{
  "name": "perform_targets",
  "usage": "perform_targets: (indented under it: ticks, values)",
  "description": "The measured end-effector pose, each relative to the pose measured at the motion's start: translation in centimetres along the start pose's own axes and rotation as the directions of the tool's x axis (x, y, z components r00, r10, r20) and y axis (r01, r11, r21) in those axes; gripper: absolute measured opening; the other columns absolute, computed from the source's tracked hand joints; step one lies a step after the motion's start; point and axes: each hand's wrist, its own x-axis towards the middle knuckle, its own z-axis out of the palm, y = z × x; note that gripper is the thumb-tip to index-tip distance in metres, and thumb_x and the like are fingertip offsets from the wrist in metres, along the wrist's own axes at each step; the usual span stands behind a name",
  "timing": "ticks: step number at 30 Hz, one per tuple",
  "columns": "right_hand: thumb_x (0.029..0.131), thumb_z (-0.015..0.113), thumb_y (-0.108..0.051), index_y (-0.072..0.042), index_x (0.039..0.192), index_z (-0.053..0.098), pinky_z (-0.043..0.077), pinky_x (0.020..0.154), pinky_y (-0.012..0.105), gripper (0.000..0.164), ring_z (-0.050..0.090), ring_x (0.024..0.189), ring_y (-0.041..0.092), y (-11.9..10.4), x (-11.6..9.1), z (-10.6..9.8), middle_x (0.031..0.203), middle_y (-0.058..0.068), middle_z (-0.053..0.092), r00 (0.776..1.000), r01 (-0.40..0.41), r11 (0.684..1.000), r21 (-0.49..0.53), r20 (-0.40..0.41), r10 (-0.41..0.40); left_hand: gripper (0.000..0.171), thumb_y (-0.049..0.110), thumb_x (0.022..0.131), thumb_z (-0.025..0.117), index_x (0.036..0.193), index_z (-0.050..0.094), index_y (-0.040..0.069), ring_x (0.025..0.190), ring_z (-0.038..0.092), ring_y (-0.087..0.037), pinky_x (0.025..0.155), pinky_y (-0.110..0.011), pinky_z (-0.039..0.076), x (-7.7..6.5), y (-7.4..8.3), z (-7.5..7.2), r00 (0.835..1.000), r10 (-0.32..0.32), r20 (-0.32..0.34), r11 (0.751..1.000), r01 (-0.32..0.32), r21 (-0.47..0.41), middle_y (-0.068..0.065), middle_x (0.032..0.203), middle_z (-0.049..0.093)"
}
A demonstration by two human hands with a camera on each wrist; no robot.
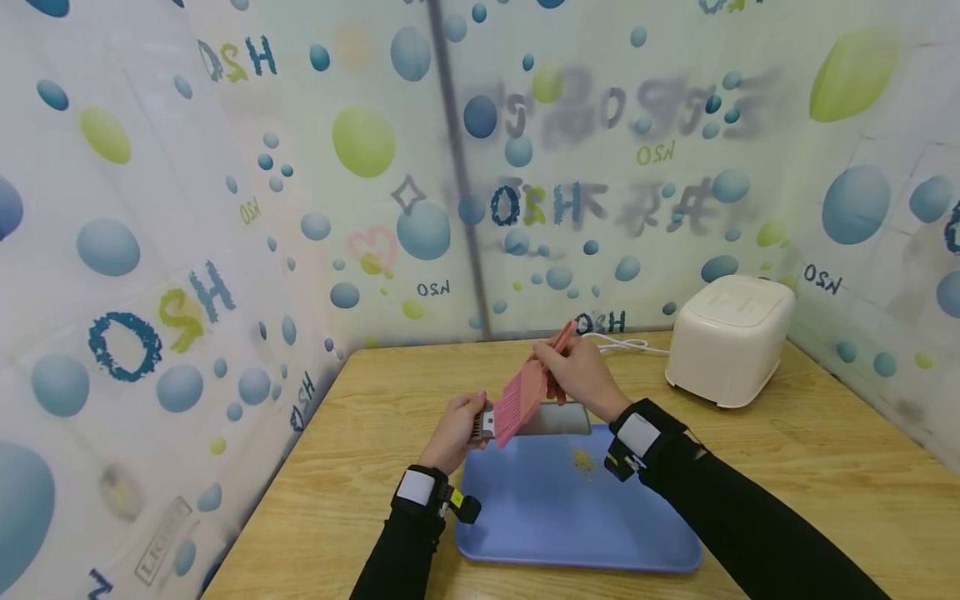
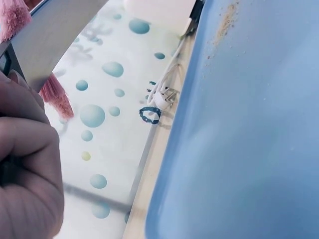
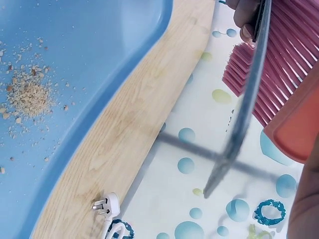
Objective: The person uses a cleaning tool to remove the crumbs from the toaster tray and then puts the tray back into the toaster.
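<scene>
My right hand (image 1: 585, 375) grips the handle of a pink hand brush (image 1: 525, 392), its bristles tilted down toward the left. My left hand (image 1: 456, 429) holds one end of a flat metal crumb tray (image 1: 558, 419), raised above the blue tray (image 1: 562, 517). The brush's bristles (image 3: 291, 55) lie against the metal sheet, showing on both sides of its edge in the right wrist view. Below, a small heap of tan crumbs (image 1: 583, 461) lies on the blue tray. The fingers of my left hand (image 2: 27, 164) are curled at the metal's end.
A cream toaster (image 1: 731, 342) stands at the back right of the wooden table (image 1: 405, 392). Its white cord (image 1: 630, 343) and plug (image 3: 107, 204) lie behind the blue tray. A patterned curtain (image 1: 375, 208) surrounds the table at the back and sides.
</scene>
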Motion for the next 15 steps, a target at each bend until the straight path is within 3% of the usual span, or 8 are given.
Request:
perform_targets:
  ticks: [15]
  values:
    - [0.105,0.057,-0.035,0.001,0.097,0.073,0.046,0.041,0.030,0.040,0.052,0.042,0.021,0.3,-0.2,-1.2,0.058,0.010,0.060,0.999,-0.018,1.000,-0.018,-0.029,0.018,0.038,0.035,0.112,0.040,0.103,0.058,0.002,0.057,0.055,-0.011,0.046,-0.021,0.046,0.2,0.1,-0.4,1.000,-0.022,-0.013,1.000,0.022,0.001,-0.006,0.080,0.061]
